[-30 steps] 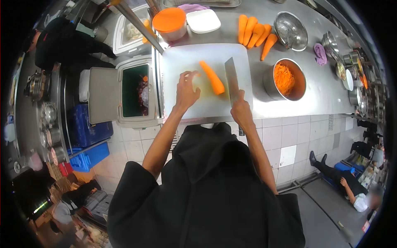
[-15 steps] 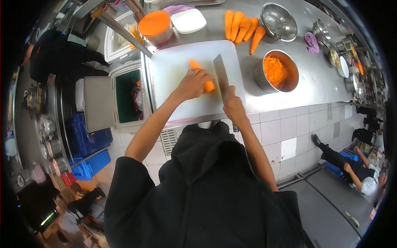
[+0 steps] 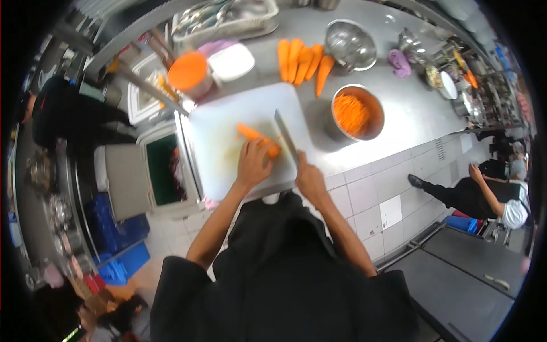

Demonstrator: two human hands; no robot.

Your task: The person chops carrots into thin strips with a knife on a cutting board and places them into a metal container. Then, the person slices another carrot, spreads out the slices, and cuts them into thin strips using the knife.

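Observation:
On the white cutting board [image 3: 213, 171] lies an orange carrot [image 3: 247, 131], partly covered by my left hand [image 3: 254, 163], whose fingers curl over its nearer end. My right hand [image 3: 310, 179] is wrapped around the handle of a cleaver [image 3: 286, 134]. The cleaver's blade points away from me, just right of the carrot and apart from it. Right of the board stands a steel pot [image 3: 376, 108] holding shredded carrot [image 3: 350, 114]. Several whole peeled carrots [image 3: 305, 61] lie side by side beyond the board.
A steel bowl [image 3: 351, 45] sits behind the pot. At the back left are an orange-lidded tub [image 3: 188, 72], a white container [image 3: 233, 61] and a tray of fish [image 3: 228, 25]. An open bin [image 3: 164, 171] adjoins the board's left. Another person [image 3: 478, 194] is at far right.
The whole view has shifted, so the board and pot appear lower and further left. My left hand now lies nearer the carrot's close end. The cleaver blade appears narrower, seen more edge-on.

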